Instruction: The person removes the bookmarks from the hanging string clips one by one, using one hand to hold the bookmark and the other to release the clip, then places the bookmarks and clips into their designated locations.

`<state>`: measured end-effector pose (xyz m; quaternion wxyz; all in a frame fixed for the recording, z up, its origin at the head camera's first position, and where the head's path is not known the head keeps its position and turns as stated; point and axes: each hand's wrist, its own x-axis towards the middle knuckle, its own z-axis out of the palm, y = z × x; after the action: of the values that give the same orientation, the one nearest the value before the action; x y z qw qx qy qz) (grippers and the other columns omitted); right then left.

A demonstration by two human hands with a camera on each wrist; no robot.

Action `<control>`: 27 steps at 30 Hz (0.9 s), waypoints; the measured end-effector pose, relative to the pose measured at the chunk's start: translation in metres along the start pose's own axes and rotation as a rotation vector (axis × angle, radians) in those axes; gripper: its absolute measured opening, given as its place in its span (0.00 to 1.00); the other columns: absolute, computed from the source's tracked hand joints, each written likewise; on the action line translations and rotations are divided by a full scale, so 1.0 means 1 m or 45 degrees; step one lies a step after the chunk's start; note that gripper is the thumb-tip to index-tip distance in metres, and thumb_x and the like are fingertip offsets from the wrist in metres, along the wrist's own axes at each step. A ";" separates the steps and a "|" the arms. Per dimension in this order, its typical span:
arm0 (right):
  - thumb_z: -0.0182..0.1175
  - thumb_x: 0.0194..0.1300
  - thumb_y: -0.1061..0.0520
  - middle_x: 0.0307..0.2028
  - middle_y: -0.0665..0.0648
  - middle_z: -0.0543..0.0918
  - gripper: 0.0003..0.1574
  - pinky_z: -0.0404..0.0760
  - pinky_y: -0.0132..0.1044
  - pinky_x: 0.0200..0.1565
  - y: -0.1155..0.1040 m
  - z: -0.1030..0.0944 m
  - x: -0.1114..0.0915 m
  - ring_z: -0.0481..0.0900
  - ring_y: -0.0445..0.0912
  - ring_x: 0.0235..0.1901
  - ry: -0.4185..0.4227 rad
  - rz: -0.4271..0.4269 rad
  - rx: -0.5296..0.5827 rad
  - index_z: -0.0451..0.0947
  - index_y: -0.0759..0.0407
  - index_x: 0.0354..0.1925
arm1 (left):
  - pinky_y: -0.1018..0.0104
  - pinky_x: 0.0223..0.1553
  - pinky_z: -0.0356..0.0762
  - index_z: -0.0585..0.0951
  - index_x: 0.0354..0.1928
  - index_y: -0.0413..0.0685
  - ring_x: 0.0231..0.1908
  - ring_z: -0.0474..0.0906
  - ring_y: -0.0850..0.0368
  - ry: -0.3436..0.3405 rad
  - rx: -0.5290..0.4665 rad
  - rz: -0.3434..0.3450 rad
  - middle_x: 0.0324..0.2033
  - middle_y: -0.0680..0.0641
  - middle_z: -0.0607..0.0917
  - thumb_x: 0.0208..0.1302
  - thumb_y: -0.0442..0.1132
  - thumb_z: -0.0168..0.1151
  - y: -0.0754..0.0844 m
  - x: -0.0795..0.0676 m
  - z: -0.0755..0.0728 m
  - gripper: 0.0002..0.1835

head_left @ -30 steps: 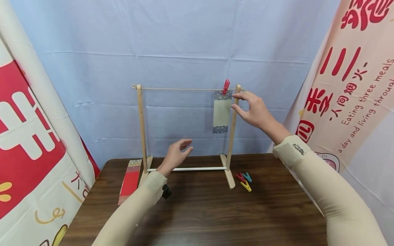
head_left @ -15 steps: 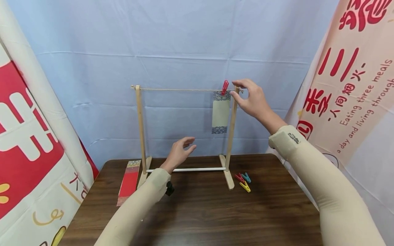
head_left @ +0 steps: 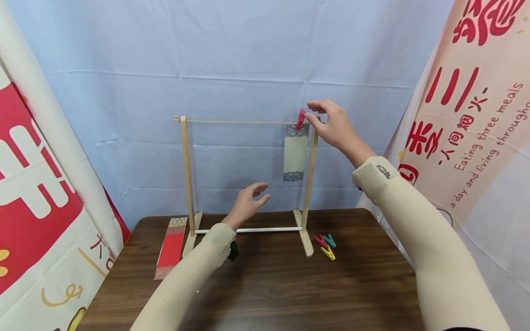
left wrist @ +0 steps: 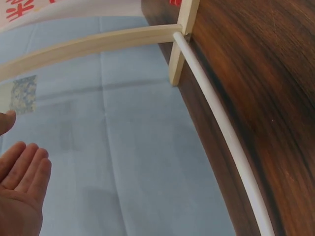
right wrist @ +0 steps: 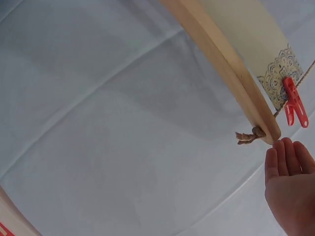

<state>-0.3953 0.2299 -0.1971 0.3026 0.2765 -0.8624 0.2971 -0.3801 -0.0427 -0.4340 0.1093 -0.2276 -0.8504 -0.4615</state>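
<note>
The right hand (head_left: 335, 126), fingers loose and empty, reaches the red peg (head_left: 300, 119) pinning a card (head_left: 296, 153) to the string at the rack's right post. Next, probably pinching that peg. The left hand (head_left: 248, 202) hovers open.

Clothespins (head_left: 326, 245) right of rack (head_left: 186, 179), on table (head_left: 269, 289)
</note>
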 end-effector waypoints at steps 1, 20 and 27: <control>0.61 0.82 0.54 0.65 0.67 0.80 0.27 0.73 0.61 0.69 0.001 0.001 0.002 0.77 0.62 0.66 -0.016 0.008 0.009 0.77 0.67 0.70 | 0.54 0.68 0.78 0.78 0.73 0.52 0.69 0.78 0.48 -0.004 0.002 0.000 0.69 0.47 0.81 0.78 0.49 0.67 -0.001 0.001 0.001 0.26; 0.57 0.84 0.55 0.60 0.67 0.81 0.26 0.78 0.51 0.60 0.006 0.015 0.012 0.79 0.57 0.57 -0.102 0.119 0.128 0.76 0.70 0.70 | 0.51 0.71 0.75 0.77 0.73 0.48 0.69 0.77 0.47 0.008 -0.070 0.020 0.70 0.44 0.81 0.76 0.46 0.70 0.008 0.022 0.013 0.28; 0.54 0.86 0.54 0.62 0.67 0.83 0.25 0.78 0.52 0.62 0.009 0.016 0.012 0.81 0.57 0.58 -0.097 0.147 0.156 0.77 0.68 0.70 | 0.53 0.71 0.75 0.76 0.74 0.46 0.70 0.77 0.47 -0.003 -0.080 0.007 0.70 0.44 0.80 0.76 0.47 0.70 0.010 0.026 0.014 0.30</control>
<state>-0.4146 0.2214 -0.2021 0.2346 0.2555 -0.8679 0.3556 -0.3977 -0.0191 -0.4246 0.1026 -0.2338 -0.8349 -0.4876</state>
